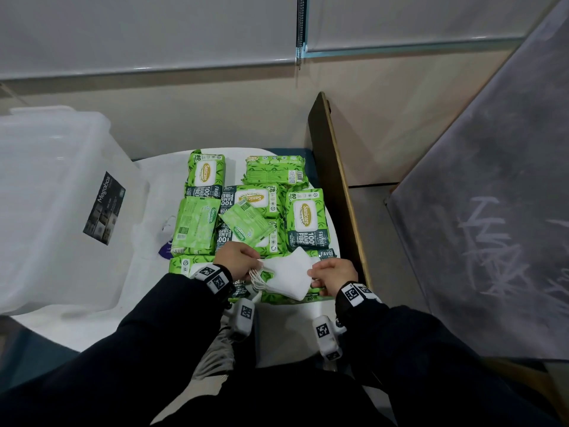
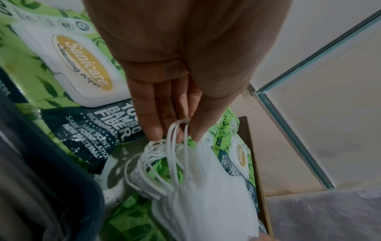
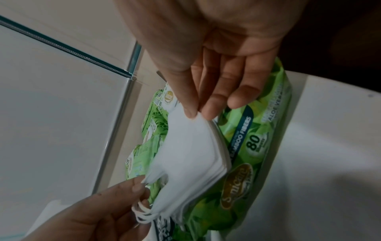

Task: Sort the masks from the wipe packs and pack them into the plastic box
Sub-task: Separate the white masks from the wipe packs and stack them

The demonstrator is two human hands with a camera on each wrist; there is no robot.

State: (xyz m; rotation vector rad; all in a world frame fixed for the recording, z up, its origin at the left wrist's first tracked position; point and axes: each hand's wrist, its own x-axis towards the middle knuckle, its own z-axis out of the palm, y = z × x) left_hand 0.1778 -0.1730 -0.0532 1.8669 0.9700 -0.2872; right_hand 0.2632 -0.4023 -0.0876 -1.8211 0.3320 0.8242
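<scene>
A soft white stack of folded masks [image 1: 288, 277] is pinched by the left hand [image 1: 238, 261] at its elastic loops [image 2: 175, 146]; the opposite corner is pinched by the right hand [image 1: 334, 274], above glossy green wipe packs [image 1: 304, 220].

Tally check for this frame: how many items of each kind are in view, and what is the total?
Green Sanicare wipe packs: 9 visible, some partly covered
Stack of white folded masks: 1 stack; the masks within it cannot be counted
Clear plastic box: 1
Total: 11, counting the stack as one

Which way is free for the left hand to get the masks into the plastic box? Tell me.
Probably leftward: the left hand holds the masks by their loops, and the plastic box stands directly to its left with nothing between.
</scene>
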